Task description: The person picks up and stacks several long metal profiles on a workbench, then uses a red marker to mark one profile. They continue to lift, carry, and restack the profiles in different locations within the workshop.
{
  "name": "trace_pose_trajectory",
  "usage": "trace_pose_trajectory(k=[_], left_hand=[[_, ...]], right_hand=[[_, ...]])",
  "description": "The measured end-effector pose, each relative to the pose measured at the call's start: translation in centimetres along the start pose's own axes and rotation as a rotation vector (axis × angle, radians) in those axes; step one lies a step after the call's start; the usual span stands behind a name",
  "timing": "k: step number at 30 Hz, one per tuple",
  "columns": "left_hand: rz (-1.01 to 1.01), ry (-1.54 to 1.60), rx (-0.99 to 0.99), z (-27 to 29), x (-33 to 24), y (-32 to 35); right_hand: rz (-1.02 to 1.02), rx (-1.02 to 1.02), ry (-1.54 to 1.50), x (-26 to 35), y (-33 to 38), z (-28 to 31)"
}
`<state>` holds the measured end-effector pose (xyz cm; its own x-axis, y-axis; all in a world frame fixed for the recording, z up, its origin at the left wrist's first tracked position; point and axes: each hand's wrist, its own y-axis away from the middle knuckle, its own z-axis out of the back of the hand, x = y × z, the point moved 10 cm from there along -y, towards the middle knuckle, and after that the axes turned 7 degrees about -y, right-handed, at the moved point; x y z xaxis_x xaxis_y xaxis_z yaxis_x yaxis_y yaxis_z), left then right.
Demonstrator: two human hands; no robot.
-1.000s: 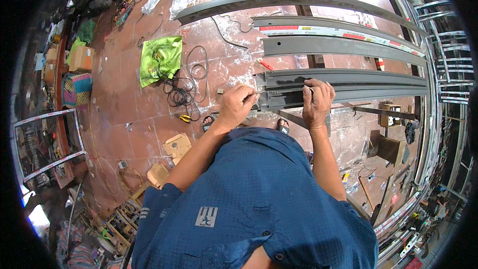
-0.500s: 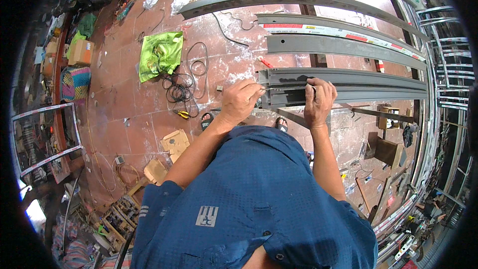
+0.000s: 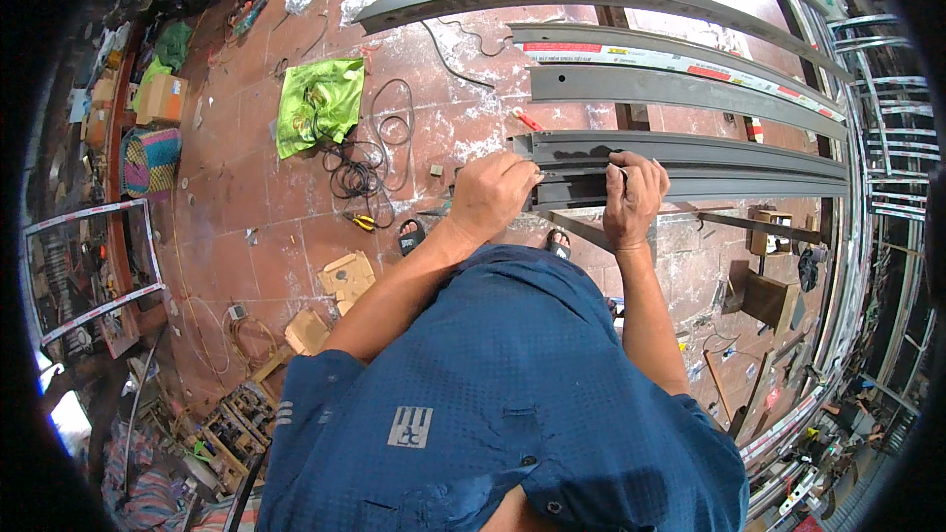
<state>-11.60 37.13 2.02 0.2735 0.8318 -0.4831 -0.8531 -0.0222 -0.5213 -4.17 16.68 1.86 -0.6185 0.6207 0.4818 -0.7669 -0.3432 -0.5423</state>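
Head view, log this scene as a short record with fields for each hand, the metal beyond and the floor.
Left hand: pinched at the left end of the dark grooved metalwork; anything held is too small to tell
Right hand: curled over the same metalwork; grip unclear
Beyond: more long grey bars, running roughly side by side
Floor: bright green bag, coiled black cable, yellow-handled pliers
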Motion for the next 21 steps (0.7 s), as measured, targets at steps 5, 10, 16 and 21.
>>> trace_pose_trajectory(k=[5,10,16,21], left_hand=[[0.070,0.091,-0.069,0.7,0.1,1.5],[0.052,0.085,-0.013,0.1,-0.4,1.5],[0.390,0.661,0.149,0.3,0.6,2.8],[0.294,0.880,0.272,1.0,-1.2,2.5]], right_hand=[[-0.006,0.022,-0.018,0.1,0.0,0.0],[-0.032,0.067,-0.117,0.4,-0.3,0.3],[-0.448,0.465,-0.859,5.8,1.6,-0.9],[-0.977,0.822,-1.459,8.8,5.7,-5.7]])
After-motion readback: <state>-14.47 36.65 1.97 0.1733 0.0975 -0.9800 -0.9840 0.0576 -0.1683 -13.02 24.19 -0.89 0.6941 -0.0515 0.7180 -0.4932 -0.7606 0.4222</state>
